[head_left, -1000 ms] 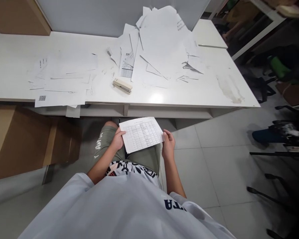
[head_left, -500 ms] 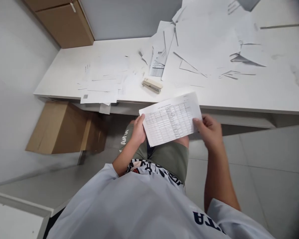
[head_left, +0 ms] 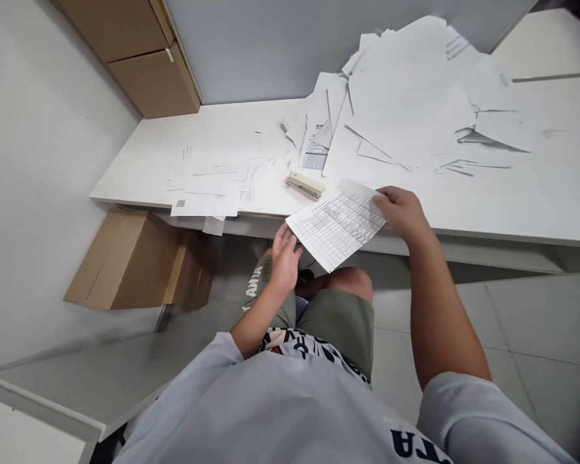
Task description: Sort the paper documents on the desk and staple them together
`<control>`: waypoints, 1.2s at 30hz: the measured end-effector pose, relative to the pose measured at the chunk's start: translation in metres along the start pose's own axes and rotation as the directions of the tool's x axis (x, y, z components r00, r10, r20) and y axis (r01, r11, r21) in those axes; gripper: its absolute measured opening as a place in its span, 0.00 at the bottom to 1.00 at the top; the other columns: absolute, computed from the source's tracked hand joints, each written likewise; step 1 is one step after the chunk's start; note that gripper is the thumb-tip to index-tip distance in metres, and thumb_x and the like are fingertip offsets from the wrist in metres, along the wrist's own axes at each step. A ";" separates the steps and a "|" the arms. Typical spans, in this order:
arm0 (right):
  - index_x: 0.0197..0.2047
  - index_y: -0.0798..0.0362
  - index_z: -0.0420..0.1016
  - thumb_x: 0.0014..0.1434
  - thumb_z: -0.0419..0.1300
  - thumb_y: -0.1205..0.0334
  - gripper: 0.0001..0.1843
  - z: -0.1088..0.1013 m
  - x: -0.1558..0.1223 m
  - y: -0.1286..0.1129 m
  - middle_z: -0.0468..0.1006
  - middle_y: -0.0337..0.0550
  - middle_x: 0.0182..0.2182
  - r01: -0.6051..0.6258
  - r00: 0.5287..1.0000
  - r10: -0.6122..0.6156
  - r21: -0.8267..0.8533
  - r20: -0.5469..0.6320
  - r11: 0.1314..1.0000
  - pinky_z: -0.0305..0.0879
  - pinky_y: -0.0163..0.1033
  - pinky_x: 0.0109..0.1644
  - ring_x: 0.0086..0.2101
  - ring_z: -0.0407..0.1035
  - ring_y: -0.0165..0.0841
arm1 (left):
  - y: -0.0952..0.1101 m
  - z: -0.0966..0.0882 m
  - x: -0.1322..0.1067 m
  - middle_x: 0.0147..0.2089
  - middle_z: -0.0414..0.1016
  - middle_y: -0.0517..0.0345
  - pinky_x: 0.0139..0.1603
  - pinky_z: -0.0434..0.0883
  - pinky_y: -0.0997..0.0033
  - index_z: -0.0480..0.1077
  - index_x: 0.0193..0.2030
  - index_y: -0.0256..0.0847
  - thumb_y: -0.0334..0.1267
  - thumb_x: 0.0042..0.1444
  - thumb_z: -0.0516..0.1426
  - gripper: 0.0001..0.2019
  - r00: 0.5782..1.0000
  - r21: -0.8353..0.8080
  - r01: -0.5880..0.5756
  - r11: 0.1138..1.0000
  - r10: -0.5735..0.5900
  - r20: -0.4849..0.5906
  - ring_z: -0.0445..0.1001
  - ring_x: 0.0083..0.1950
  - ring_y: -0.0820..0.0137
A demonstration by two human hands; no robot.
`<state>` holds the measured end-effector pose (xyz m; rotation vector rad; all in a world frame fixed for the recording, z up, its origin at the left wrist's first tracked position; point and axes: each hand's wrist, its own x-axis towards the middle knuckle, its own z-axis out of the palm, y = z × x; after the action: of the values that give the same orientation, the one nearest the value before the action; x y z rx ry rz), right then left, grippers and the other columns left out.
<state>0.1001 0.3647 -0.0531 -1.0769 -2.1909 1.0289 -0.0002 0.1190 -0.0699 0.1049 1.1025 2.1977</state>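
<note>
A white printed sheet with a table grid (head_left: 338,225) is tilted over the desk's front edge. My right hand (head_left: 403,211) pinches its right edge between thumb and fingers. Just below the sheet's left corner is my left hand (head_left: 284,261), fingers apart and palm turned up, not gripping the paper. Whether its fingertips touch the corner is hard to tell. A cream stapler (head_left: 305,185) lies on the desk close to the sheet's upper left. Whether the held paper is one sheet or several cannot be made out.
The white desk (head_left: 232,125) bears a large spread of loose papers (head_left: 406,96) at the back right and a smaller stack of papers (head_left: 207,201) at the left, overhanging the front edge. Cardboard boxes stand under the desk (head_left: 120,261) and on its back left corner (head_left: 157,84).
My left hand has let go of the paper's left edge and opened. The right hand has turned the paper and brought it up toward the desk. The camera view has shifted slightly.
</note>
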 end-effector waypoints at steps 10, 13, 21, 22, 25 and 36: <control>0.35 0.52 0.76 0.45 0.62 0.50 0.17 0.008 -0.016 0.011 0.75 0.39 0.27 -0.060 0.997 0.078 0.489 -0.016 0.870 0.60 0.38 0.32 0.28 0.65 0.34 | -0.031 -0.007 -0.023 0.43 0.77 0.55 0.51 0.70 0.61 0.72 0.41 0.42 0.37 0.54 0.61 0.08 0.936 -0.153 0.350 0.924 -0.336 0.106 0.75 0.48 0.62; 0.34 0.53 0.76 0.45 0.61 0.50 0.17 0.007 -0.014 0.009 0.75 0.39 0.26 -0.063 0.997 0.079 0.504 -0.011 0.861 0.60 0.38 0.32 0.28 0.65 0.33 | -0.030 -0.008 -0.020 0.46 0.77 0.53 0.52 0.70 0.59 0.72 0.43 0.42 0.40 0.55 0.60 0.09 0.930 -0.181 0.364 0.914 -0.345 0.126 0.73 0.53 0.60; 0.41 0.53 0.80 0.47 0.61 0.52 0.20 0.011 0.003 0.000 0.75 0.41 0.29 -0.143 0.986 0.162 0.361 -0.023 0.921 0.59 0.36 0.30 0.29 0.64 0.32 | -0.040 -0.013 -0.008 0.51 0.77 0.51 0.57 0.68 0.57 0.72 0.49 0.43 0.50 0.59 0.57 0.17 0.941 -0.187 0.329 0.925 -0.305 0.148 0.71 0.58 0.58; 0.41 0.53 0.81 0.48 0.60 0.53 0.20 0.012 0.005 0.000 0.74 0.40 0.28 -0.156 0.984 0.174 0.339 -0.025 0.928 0.58 0.36 0.29 0.28 0.64 0.32 | -0.045 -0.015 -0.006 0.52 0.77 0.51 0.57 0.68 0.56 0.71 0.49 0.43 0.51 0.59 0.56 0.17 0.935 -0.193 0.348 0.918 -0.325 0.139 0.71 0.58 0.58; 0.41 0.53 0.81 0.47 0.60 0.54 0.19 0.011 0.007 -0.001 0.73 0.40 0.27 -0.185 0.978 0.205 0.317 -0.031 0.930 0.57 0.36 0.28 0.27 0.62 0.31 | -0.064 -0.024 0.000 0.50 0.77 0.51 0.56 0.69 0.57 0.72 0.46 0.42 0.50 0.60 0.55 0.15 0.910 -0.200 0.414 0.888 -0.399 0.112 0.73 0.55 0.59; 0.38 0.53 0.78 0.48 0.56 0.58 0.16 0.013 -0.002 0.003 0.64 0.36 0.22 -0.127 0.977 0.171 0.292 -0.128 0.948 0.51 0.36 0.28 0.24 0.56 0.30 | -0.118 -0.053 0.027 0.42 0.80 0.46 0.56 0.66 0.53 0.76 0.41 0.41 0.52 0.58 0.56 0.17 0.827 0.125 0.536 0.835 -0.549 0.124 0.75 0.51 0.53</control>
<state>0.0934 0.3590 -0.0632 -1.1585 -1.7989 1.2391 0.0223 0.1488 -0.1964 -0.0049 0.9888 1.6017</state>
